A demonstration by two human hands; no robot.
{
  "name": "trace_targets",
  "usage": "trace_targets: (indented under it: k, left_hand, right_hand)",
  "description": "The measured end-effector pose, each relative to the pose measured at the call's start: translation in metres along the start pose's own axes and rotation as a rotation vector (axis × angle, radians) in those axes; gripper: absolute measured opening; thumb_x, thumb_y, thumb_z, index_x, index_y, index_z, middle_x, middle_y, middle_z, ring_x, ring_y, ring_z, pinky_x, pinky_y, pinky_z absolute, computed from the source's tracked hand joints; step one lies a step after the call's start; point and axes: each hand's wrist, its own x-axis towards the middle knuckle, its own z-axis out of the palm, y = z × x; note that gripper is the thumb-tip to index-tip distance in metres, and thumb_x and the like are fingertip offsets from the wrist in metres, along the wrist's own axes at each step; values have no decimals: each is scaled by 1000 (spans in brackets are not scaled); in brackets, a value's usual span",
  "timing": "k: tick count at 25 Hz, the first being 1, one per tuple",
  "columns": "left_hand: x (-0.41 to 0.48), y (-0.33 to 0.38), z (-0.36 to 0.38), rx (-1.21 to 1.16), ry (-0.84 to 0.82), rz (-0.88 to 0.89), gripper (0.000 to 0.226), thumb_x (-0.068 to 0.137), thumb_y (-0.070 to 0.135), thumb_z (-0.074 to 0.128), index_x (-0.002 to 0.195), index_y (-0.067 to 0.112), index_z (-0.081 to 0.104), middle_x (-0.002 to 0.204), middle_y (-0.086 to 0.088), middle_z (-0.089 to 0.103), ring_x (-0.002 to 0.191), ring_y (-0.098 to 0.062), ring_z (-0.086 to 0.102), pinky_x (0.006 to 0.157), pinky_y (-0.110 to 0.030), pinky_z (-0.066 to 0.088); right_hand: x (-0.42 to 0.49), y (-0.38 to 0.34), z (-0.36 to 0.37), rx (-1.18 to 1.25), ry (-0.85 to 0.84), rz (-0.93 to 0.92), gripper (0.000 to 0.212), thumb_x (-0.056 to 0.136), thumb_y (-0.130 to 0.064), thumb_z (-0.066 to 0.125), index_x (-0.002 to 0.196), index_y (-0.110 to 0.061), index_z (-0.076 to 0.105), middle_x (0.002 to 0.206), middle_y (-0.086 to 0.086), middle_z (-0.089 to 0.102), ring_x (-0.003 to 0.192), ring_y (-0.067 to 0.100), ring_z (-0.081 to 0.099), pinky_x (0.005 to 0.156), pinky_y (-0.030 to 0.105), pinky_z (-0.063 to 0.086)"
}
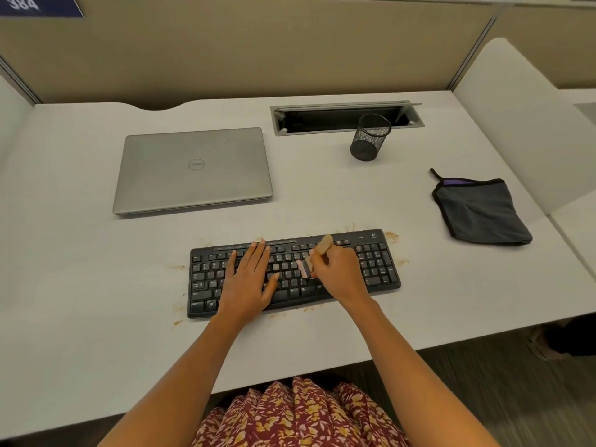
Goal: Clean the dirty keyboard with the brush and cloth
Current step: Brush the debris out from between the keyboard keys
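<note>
I see the black Logitech keyboard [290, 287] lying at the near middle of the white desk [96, 285], its right end angled slightly farther away than its left. My left hand [250, 275] lies flat on the left-centre keys, fingers straight and a little spread, their tips reaching the far row. My right hand [338, 269] is curled around a small brush [324, 244] with a pale wooden handle. The handle's end sticks up past my knuckles toward the far edge of the keyboard. The light bristles point down and left onto the keys between my two hands, which are apart. Brownish crumbs [391, 235] are scattered on the desk around the keyboard, thickest just beyond its far right corner, with smaller patches at the left end and along the near edge. The cloth [480, 214], dark grey with black edging and a strip of purple at its far edge, lies folded on the desk, well to the right of the keyboard and farther away, touched by neither hand. A closed silver Dell laptop [193, 171] sits far left of the keyboard. A black mesh pen cup [369, 138] stands far right of centre, just in front of an open cable hatch [342, 119] in the desk. A floral dress [300, 414] shows at the near edge.
</note>
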Motion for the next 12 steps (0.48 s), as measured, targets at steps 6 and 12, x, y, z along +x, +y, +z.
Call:
trace_targets:
  k: [6, 12]
  left_hand:
    - [0, 5, 0, -16, 10, -23, 73, 95, 56, 13, 156, 15, 22, 164, -1, 13, 151, -14, 6, 121, -47, 1]
    - [-1, 10, -1, -16, 18, -54, 74, 94, 54, 13, 156, 15, 21, 164, 0, 13, 151, -13, 5, 120, -45, -3]
  right_hand:
    - [9, -1, -15, 34, -13, 30, 42, 98, -28, 52, 65, -3, 59, 59, 13, 63, 53, 26, 63, 51, 39, 49]
    - [7, -2, -14, -75, 1, -16, 43, 100, -23, 50, 57, -20, 44, 48, -4, 46, 40, 7, 41, 43, 18, 36]
